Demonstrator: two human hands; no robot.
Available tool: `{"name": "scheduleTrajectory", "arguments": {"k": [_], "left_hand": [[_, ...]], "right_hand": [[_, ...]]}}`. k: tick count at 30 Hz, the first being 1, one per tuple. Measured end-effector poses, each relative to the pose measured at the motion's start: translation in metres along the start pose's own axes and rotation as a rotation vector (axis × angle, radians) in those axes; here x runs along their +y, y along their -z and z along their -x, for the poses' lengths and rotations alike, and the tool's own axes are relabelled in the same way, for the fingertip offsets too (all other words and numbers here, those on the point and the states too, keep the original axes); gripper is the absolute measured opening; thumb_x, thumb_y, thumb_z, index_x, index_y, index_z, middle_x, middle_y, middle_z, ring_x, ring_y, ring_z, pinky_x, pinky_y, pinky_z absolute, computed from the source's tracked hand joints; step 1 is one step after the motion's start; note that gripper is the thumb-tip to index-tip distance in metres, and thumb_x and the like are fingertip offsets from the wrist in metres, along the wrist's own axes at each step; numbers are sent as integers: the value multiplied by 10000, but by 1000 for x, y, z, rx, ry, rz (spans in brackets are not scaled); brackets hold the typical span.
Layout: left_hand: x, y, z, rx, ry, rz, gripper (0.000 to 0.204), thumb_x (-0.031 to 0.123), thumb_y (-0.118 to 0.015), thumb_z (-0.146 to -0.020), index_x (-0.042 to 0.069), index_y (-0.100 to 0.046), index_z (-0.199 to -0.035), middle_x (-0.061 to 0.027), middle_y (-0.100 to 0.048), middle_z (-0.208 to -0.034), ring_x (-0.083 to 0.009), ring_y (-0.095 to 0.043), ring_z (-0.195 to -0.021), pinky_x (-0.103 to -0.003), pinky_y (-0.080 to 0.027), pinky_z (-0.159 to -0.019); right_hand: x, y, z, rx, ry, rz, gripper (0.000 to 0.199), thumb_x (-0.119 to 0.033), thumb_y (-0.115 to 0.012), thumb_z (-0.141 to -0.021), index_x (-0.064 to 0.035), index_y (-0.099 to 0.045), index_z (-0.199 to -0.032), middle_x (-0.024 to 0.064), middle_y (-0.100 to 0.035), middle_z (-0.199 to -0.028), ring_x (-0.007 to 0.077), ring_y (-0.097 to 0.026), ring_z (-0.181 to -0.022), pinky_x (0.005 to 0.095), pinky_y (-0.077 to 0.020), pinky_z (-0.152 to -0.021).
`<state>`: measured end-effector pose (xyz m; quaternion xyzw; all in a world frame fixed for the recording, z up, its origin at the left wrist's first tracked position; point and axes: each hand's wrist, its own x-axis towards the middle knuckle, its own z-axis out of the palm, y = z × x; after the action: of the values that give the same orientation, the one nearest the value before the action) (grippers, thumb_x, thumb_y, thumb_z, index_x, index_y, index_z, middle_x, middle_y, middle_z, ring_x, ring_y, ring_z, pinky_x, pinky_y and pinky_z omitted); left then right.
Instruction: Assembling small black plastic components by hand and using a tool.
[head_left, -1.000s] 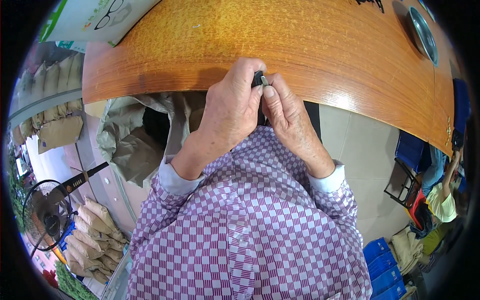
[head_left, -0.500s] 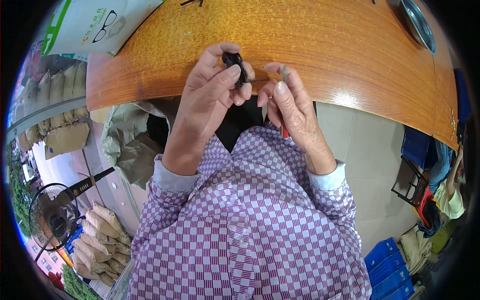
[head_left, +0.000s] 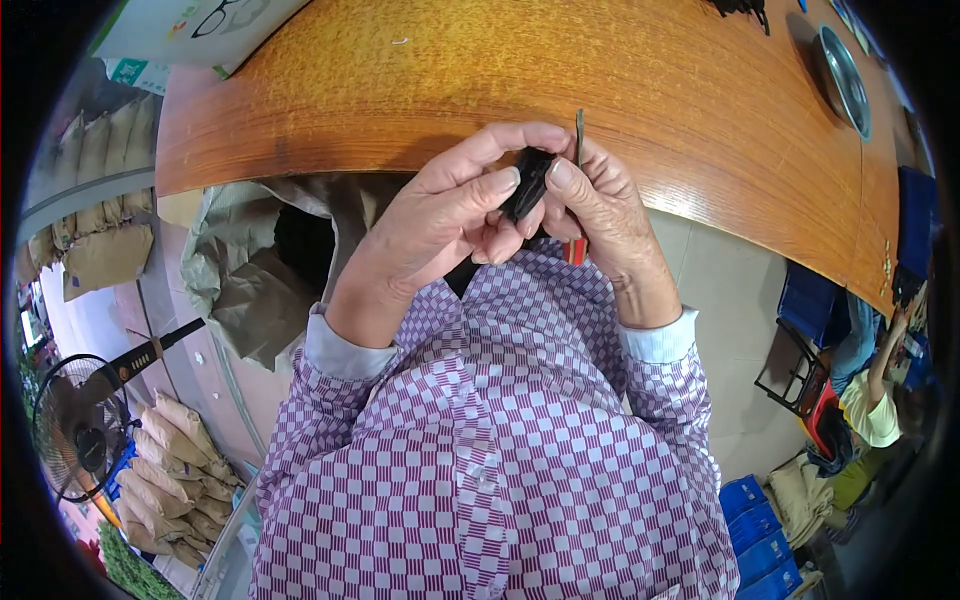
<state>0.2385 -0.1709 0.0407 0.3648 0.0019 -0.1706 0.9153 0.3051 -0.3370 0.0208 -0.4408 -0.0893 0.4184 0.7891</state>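
Observation:
Between the thumb and fingers of my left hand (head_left: 440, 200) is a small, glossy black piece (head_left: 527, 183); its exact kind I cannot make out. My right hand (head_left: 605, 205) is closed round a thin red-handled tool (head_left: 574, 250), whose narrow metal blade sticks up past the fingers. The right thumb comes up against the black piece's edge, so the two hands meet. Both are just over my lap, by the near edge of the wooden table (head_left: 400, 110). The tool's middle is hidden by the right fingers.
An open pale sack (head_left: 250, 290) with dark contents hangs at the table's left edge. A metal bowl (head_left: 845, 82) and black bits (head_left: 742, 10) lie at the far right. A printed bag (head_left: 190, 35) is far left. A fan (head_left: 85, 430) stands left; a person (head_left: 870, 400) is on the right.
My hands have come together, the left moving right with the black piece. The right thumb now meets that piece, and the tool's blade and red handle show more fully. The view has shifted slightly.

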Motion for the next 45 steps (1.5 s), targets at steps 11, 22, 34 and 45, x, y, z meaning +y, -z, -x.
{"name": "scheduleTrajectory", "arguments": {"k": [11,22,34,45], "left_hand": [[-9,-8,8,317,-266,-969,374,38,-512,-923,22,-458,-1293,-97,-625,-1000,-114,-621,-800,-215,-510,-649],[-10,-13,-1,523,-296,-930,368,-23,-516,-899,16,-494,-1264,-104,-634,-1036,-125,-608,-945,-243,-490,-797],[-16,-22,-23,511,-390,-1210,372,-49,-554,-848,40,-529,-1209,-151,-657,-938,-224,-670,-782,-295,-522,-654],[-9,-7,-12,541,-547,-1358,331,-70,-556,-814,14,-576,-1134,-174,-635,-985,-289,-658,-840,-314,-522,-706]], "right_hand": [[3,-12,-7,158,159,594,212,-176,-596,-917,-5,-600,-1042,6,-572,-748,50,-542,-708,209,-446,-614],[-5,-36,9,138,-103,199,448,-355,-376,-1003,-36,-379,-1317,-13,-438,-633,44,-360,-504,186,-270,-435],[-4,-20,11,106,-73,127,447,-362,-386,-1000,-38,-364,-1308,-17,-417,-628,46,-340,-497,191,-251,-426],[-17,-10,-8,-122,-219,134,424,-368,-413,-989,-49,-418,-1269,-15,-426,-625,47,-341,-496,198,-271,-426]]}}
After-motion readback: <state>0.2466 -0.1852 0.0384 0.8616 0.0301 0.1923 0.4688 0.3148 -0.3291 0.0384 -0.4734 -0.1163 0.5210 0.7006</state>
